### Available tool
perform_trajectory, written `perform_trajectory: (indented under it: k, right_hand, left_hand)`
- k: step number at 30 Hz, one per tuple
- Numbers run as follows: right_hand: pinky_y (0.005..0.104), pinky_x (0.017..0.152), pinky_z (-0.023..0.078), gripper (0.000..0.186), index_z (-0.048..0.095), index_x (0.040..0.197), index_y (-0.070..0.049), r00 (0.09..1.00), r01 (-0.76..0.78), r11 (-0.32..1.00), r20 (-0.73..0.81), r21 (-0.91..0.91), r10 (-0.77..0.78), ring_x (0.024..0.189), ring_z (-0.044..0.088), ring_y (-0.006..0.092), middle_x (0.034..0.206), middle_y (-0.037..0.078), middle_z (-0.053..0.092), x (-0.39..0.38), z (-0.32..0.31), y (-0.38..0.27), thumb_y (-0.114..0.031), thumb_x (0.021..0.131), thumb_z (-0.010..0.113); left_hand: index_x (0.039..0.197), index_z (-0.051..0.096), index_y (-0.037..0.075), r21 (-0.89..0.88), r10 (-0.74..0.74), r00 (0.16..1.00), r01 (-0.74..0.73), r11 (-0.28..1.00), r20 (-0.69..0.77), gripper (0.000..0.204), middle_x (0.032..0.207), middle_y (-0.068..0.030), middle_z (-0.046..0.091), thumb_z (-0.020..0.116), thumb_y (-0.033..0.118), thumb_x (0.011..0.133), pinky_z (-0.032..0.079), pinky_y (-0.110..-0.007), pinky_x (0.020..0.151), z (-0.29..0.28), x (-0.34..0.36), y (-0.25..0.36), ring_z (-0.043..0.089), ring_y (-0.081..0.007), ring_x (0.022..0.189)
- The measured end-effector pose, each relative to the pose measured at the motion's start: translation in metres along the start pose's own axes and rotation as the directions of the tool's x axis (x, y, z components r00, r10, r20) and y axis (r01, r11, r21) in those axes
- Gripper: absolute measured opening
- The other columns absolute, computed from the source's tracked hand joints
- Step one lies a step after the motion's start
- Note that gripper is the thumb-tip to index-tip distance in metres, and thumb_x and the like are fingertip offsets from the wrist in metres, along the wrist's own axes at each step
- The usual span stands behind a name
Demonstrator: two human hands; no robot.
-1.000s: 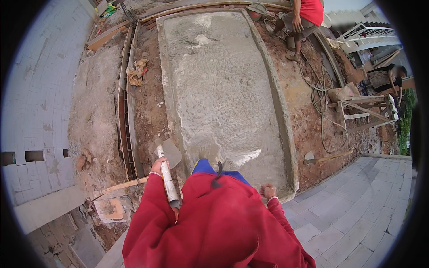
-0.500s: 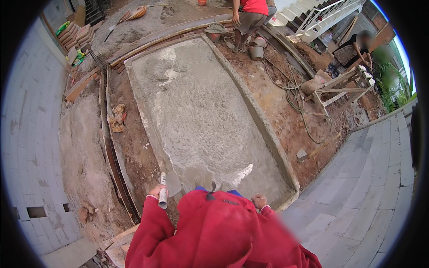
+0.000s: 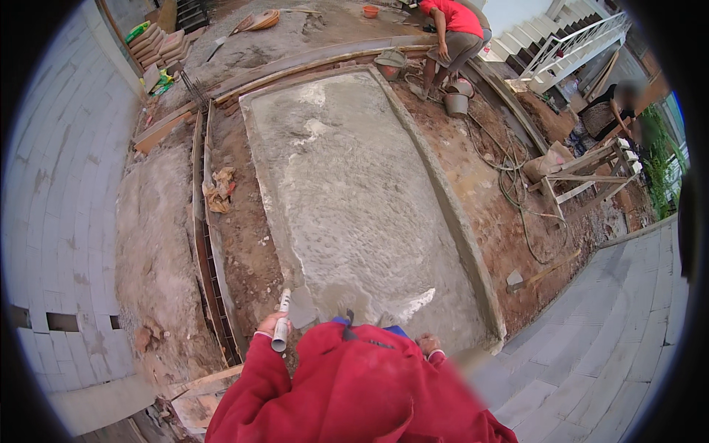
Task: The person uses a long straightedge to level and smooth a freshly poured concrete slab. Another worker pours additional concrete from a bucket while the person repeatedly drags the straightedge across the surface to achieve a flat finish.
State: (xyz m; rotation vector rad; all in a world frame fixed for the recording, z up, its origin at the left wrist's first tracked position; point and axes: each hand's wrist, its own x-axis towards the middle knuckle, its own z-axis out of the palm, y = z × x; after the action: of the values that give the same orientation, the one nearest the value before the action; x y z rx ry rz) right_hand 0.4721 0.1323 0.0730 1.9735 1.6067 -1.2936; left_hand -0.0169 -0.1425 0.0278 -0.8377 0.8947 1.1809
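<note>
My left hand (image 3: 272,323) is closed around a white plastic pipe (image 3: 283,317) at the near left corner of a shallow concrete basin. The pipe's open end tilts toward me. Beside it lies a flat grey blade-like piece (image 3: 301,308); whether the two are joined I cannot tell. My right hand (image 3: 428,344) is curled into a fist beside my right leg, near the basin's right side, with nothing visible in it. Wet grey concrete (image 3: 362,199) with a lumpy surface fills the basin floor. Blue clothing shows at my legs, and red sleeves cover both arms.
A raised concrete rim (image 3: 443,192) borders the basin. Beyond it are buckets (image 3: 456,103), a hose (image 3: 513,177), a wooden trestle (image 3: 591,177) and a co-worker in red (image 3: 452,33). Another person (image 3: 613,111) is at far right. A board-lined trench (image 3: 203,244) runs left.
My view has tilted, so the basin and surroundings appear lower and farther right. The co-worker in red has bent forward. My left hand keeps its hold on the pipe.
</note>
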Motion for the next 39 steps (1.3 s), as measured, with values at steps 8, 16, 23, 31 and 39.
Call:
perform_trajectory:
  k: [8, 16, 23, 31, 39]
  right_hand:
    - [0.0332, 0.053, 0.055, 0.019, 0.066, 0.097, 0.000, 0.999, -0.041, 0.928, 0.006, 0.370, 0.042, 0.062, 0.067, 0.0203, 0.079, 0.013, 0.070, -0.010, -0.012, -0.020, -0.014, 0.084, 0.066]
    - [0.0311, 0.059, 0.056, 0.042, 0.059, 0.114, -0.002, 0.879, 0.202, 0.851, 0.294, 0.485, -0.376, 0.072, 0.067, 0.0199, 0.092, 0.015, 0.070, -0.029, -0.025, -0.188, -0.039, 0.096, 0.061]
    - [0.0383, 0.078, 0.056, 0.071, 0.048, 0.129, 0.000, 0.721, -0.210, 0.678, 0.579, 0.705, -0.380, 0.088, 0.066, 0.0249, 0.105, 0.018, 0.066, 0.005, -0.008, -0.306, -0.060, 0.093, 0.056]
    - [0.0404, 0.061, 0.055, 0.023, 0.054, 0.105, -0.002, 0.815, -0.269, 0.527, 0.482, 0.806, -0.322, 0.066, 0.061, 0.0262, 0.079, 0.013, 0.060, 0.121, -0.007, -0.357, -0.017, 0.089, 0.063]
    - [0.0408, 0.057, 0.054, 0.023, 0.047, 0.097, -0.002, 0.847, -0.446, 0.328, 0.511, 0.833, -0.145, 0.059, 0.058, 0.0270, 0.076, 0.012, 0.056, 0.200, 0.015, -0.412, -0.005, 0.083, 0.064]
  left_hand:
    - [0.091, 0.054, 0.007, 0.176, 0.133, 0.990, -0.138, 0.975, 0.038, 0.022, 0.072, -0.0085, 0.059, 0.072, 0.007, 0.079, 0.055, -0.040, 0.051, 0.069, 0.040, 0.029, 0.062, -0.0244, 0.059]
    - [0.100, 0.053, 0.006, 0.349, 0.270, 0.962, -0.262, 0.900, 0.025, 0.028, 0.070, -0.0061, 0.060, 0.072, 0.010, 0.080, 0.054, -0.036, 0.051, 0.218, 0.039, -0.018, 0.063, -0.0205, 0.057]
    - [0.102, 0.060, -0.003, 0.629, 0.179, 0.974, -0.227, 0.744, 0.141, 0.030, 0.067, -0.0096, 0.064, 0.072, 0.016, 0.082, 0.051, -0.033, 0.044, 0.338, -0.021, -0.023, 0.064, -0.0192, 0.052]
    - [0.108, 0.064, -0.002, 0.877, 0.186, 0.948, -0.312, 0.364, 0.260, 0.045, 0.079, -0.0082, 0.064, 0.072, 0.034, 0.082, 0.051, -0.031, 0.044, 0.395, -0.032, -0.017, 0.061, -0.0163, 0.052]
    - [0.121, 0.056, -0.004, 0.886, -0.036, 0.962, -0.235, 0.400, 0.272, 0.082, 0.085, -0.0137, 0.065, 0.054, 0.071, 0.088, 0.058, -0.034, 0.064, 0.412, 0.005, 0.134, 0.068, -0.0213, 0.075]
